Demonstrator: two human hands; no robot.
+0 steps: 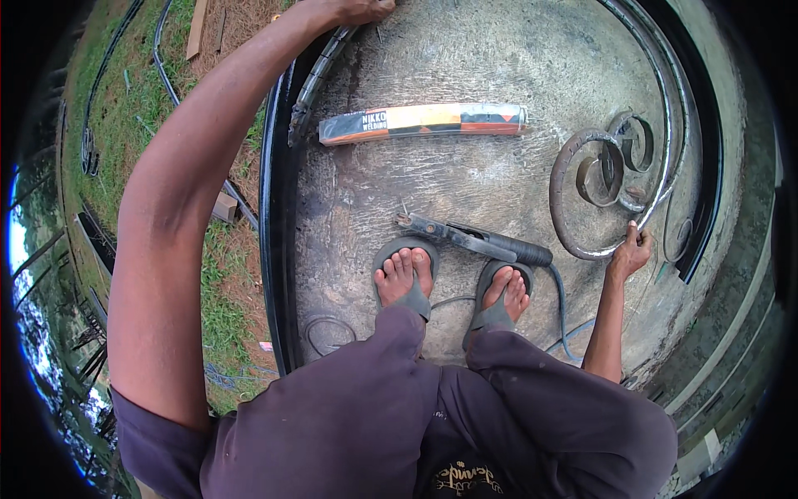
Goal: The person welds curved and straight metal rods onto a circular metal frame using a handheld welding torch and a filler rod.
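Observation:
My right hand [633, 251] is closed round the lower bend of a scroll-shaped metal bar [669, 108], at the right of the concrete slab. Inside the large curl sit smaller flat-strip curls [597, 185]. Far off at the upper edge, my left hand [366, 10] looks curled on a ridged metal bar [314, 83]; the picture's edge cuts off part of its fingers. Between the arms lies a long packet of welding rods [424, 123], orange, black and white. Just ahead of my feet rests a black welding electrode holder [482, 239] with its cable [559, 299].
A long black metal bar [270, 200] borders the slab at left, and a curved black one [711, 166] at right. My sandalled feet [407, 274] stand by the electrode holder. Beyond the left bar are grass, wood pieces [224, 206] and thin dark rods.

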